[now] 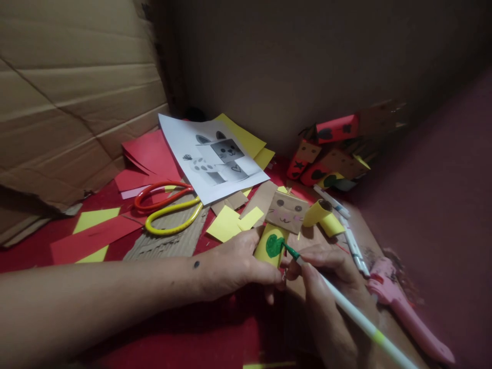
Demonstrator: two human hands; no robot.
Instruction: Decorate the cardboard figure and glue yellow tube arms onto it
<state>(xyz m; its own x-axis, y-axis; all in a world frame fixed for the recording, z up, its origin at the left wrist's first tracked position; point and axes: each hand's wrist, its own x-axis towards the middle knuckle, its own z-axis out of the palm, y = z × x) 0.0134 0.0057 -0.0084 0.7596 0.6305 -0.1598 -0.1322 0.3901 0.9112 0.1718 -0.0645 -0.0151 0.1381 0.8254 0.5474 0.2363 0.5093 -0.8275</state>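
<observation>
My left hand (240, 261) is wrapped round a yellow paper tube figure (265, 256) with a square cardboard head (286, 212). The head carries drawn eyes, whiskers, a mouth and pink cheeks. On the tube's front is a green painted heart (274, 246). Pinched in my right hand (332, 287) is a slim white paintbrush (348, 305) with a green band and green tip. The brush tip touches the heart's right edge. Behind my right hand lie small rolled yellow paper pieces (331, 224).
Scissors (172, 226) with red and yellow handles lie left, near a printed cat sheet (215, 159). Yellow scraps (223, 224) and red paper (149, 148) surround them. At right are white markers (352, 246), a pink glue gun (400, 302) and several red tube figures (338, 128). A cardboard wall (77, 97) stands left.
</observation>
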